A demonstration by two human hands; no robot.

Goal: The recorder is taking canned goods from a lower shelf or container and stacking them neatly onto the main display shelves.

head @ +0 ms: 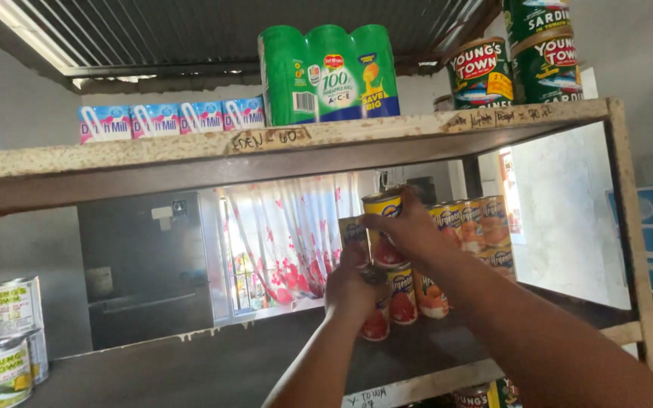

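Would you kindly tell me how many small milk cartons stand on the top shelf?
4: the milk cartons sit side by side along the left part of the top shelf, at and. More could be hidden behind them.

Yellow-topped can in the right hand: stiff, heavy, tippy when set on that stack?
The yellow-topped can looks like rigid metal, so probably stiff and fairly heavy for its size. The right hand wraps a glossy label, possibly slick. Set on the narrow stacked cans, it could tip; on its side it would likely roll.
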